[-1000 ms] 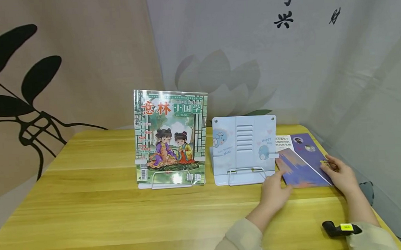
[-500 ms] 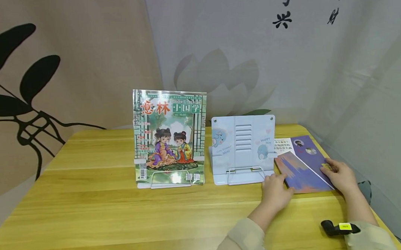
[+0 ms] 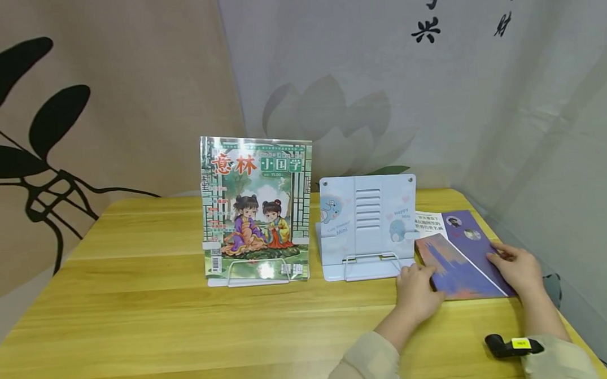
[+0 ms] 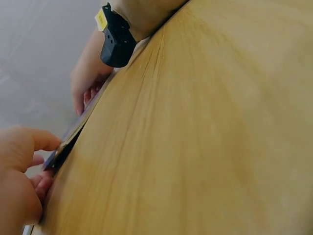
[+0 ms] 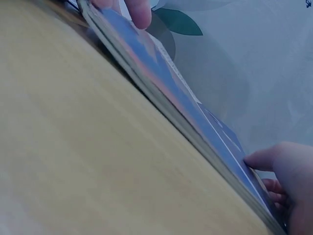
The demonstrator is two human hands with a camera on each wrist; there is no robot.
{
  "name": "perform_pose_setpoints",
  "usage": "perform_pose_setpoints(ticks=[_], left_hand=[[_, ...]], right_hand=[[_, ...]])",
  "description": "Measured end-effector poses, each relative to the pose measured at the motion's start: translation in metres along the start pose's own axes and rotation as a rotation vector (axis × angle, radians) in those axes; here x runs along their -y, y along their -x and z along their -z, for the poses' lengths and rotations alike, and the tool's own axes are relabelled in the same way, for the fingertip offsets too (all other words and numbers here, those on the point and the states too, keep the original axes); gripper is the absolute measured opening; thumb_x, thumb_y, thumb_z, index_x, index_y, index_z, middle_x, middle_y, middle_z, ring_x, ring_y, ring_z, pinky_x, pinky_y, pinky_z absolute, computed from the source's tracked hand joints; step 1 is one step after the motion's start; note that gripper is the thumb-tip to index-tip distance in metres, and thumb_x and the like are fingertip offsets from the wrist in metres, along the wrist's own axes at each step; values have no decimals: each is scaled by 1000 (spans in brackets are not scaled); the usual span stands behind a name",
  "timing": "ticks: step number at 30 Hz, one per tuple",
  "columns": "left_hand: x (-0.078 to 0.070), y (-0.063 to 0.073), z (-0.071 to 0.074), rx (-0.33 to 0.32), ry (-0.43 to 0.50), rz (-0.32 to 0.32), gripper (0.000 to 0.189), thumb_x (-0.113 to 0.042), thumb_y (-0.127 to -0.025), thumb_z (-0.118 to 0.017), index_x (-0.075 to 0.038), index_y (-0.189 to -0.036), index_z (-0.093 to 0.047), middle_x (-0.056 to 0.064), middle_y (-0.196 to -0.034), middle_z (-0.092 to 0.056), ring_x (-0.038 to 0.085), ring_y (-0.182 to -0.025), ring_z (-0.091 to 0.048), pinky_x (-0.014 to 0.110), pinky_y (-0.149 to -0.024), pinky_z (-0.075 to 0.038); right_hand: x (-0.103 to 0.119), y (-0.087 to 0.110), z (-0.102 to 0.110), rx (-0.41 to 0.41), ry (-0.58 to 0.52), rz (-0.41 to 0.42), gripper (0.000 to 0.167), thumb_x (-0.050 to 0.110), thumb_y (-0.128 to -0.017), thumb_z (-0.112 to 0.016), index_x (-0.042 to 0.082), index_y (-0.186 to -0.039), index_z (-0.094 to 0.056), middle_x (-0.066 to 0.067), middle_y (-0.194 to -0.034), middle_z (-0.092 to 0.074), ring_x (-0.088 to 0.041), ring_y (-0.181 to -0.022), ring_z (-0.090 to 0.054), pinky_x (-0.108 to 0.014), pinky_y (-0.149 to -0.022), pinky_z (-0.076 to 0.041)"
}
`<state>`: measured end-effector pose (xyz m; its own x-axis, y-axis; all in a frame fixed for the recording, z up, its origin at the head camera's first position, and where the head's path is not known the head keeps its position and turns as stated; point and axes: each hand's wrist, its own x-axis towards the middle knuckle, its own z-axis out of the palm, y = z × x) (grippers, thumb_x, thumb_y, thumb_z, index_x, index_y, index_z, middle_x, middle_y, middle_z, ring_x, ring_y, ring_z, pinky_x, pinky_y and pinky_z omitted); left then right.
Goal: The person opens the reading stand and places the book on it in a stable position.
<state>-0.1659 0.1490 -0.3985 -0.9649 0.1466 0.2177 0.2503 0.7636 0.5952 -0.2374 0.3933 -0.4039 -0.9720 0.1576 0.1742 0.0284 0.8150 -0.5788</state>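
Observation:
A book [image 3: 464, 259] with a purple and blue cover and a white upper left corner lies at the right side of the table. My left hand [image 3: 419, 293] pinches its near left corner; the left wrist view shows the thumb above the edge and curled fingers [image 4: 43, 183] below. On the opposite side, my right hand [image 3: 518, 270] grips the right edge, thumb on the cover and fingers curled at the side in the right wrist view. The near edge appears slightly off the wood there. A pale blue book stand [image 3: 368, 218] stands just left of the book.
A green illustrated magazine [image 3: 258, 203] leans upright on another stand, left of the pale blue one. Behind the wooden table [image 3: 188, 341] hangs a printed curtain [image 3: 328, 53]. A black wrist device [image 3: 514, 347] sits at my right sleeve.
The book has slid toward me and a little to the right, its near edge now lower in view. Both hands stay at its sides, almost in place.

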Motion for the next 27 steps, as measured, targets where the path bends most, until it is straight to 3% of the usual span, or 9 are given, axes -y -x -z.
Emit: perform_pose_setpoints(ticks=[4,8,11,14,17,20,22,24,27], left_hand=[[2,2,-1,-1,53,-37,58,-25,-71,-81,-20,-126,-64,-11,-106,-55,4,-97,-46,20,-80,-33],[7,3,-2,8,247,-66,70,-10,-68,-78,-16,-134,-57,-13,-112,-51,3,-98,-46,18,-78,-33],[11,4,-2,35,443,-67,76,4,-68,-72,-16,-138,-53,-14,-116,-48,2,-80,-46,16,-68,-37],[14,5,-1,65,558,-81,80,12,-68,-67,-16,-141,-50,-14,-120,-45,2,-60,-40,16,-53,-37],[15,7,0,79,583,-111,81,13,-69,-66,-18,-142,-48,-14,-124,-44,2,-50,-35,16,-48,-36],[16,9,2,78,571,-152,81,13,-70,-67,-17,-143,-47,-13,-124,-44,1,-50,-34,15,-50,-39],[16,10,4,80,582,-171,81,14,-70,-67,-16,-143,-47,-13,-124,-44,1,-57,-39,15,-51,-41],[16,10,6,86,609,-184,80,15,-70,-66,-14,-143,-47,-11,-125,-44,-1,-66,-44,14,-54,-44],[17,9,10,88,635,-202,80,17,-70,-64,-11,-143,-46,-8,-131,-43,-1,-83,-48,14,-60,-47]], right_hand=[[-1,1,1,-1,-9,-41,51,32,-96,-56,-6,-130,-54,-29,-106,-55,-38,-91,-50,-40,-67,-38],[-2,1,0,-15,-17,-41,51,34,-95,-56,-3,-130,-56,-21,-98,-57,-29,-83,-48,-35,-62,-36],[-1,1,-2,-28,-20,3,50,34,-96,-56,-3,-130,-56,-20,-98,-58,-27,-82,-49,-35,-63,-37],[0,1,-3,-8,-47,32,53,35,-97,-53,-3,-135,-51,-26,-108,-57,-34,-90,-54,-37,-67,-39],[1,1,-2,32,-91,23,59,39,-98,-49,-1,-141,-43,-32,-121,-51,-40,-101,-53,-39,-71,-41],[3,1,0,22,-160,14,60,38,-98,-50,-1,-143,-40,-33,-125,-50,-17,-91,-59,-29,-69,-45],[7,2,3,1,-215,-8,59,36,-97,-53,0,-143,-40,-30,-123,-51,1,-80,-54,-20,-62,-45],[10,2,6,-31,-282,-31,57,32,-96,-57,3,-143,-42,-15,-113,-58,13,-74,-46,-14,-59,-44],[17,3,13,-55,-404,-80,55,28,-95,-61,13,-144,-44,9,-103,-54,11,-76,-48,-13,-60,-45]])
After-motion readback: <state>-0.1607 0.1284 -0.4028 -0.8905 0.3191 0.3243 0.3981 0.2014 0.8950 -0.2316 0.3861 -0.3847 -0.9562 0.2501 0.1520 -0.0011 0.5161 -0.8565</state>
